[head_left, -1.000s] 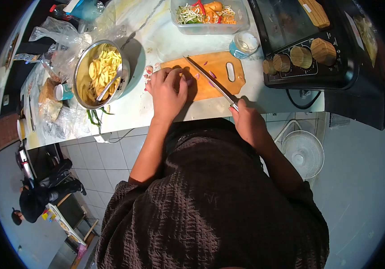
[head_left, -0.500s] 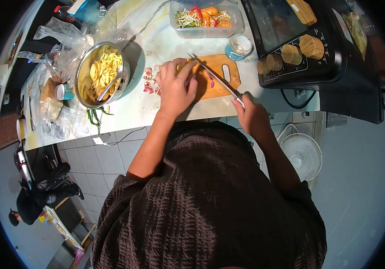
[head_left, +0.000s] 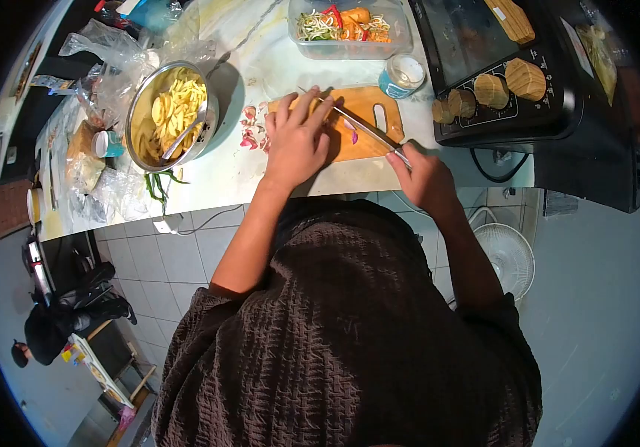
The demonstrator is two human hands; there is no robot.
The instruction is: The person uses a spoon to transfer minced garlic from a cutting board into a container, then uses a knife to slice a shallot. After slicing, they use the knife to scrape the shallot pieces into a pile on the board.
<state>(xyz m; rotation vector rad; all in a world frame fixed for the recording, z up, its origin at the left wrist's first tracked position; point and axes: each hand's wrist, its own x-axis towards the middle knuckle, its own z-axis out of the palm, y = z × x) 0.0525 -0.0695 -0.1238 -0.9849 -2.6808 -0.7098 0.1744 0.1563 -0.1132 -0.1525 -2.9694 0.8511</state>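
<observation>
Slantwise, right hand [head_left: 426, 179] holds knife [head_left: 365, 128], tip forward-left; left hand [head_left: 295, 145] spread over board [head_left: 365, 149].

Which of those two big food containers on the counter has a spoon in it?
The round steel pot of yellow slices: a metal spoon leans inside it. The clear rectangular plastic box of white sprouts shows none.

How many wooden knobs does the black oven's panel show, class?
4, in one slanting row: smallest knob at left, second knob beside it, third knob next, largest knob at right.
</observation>
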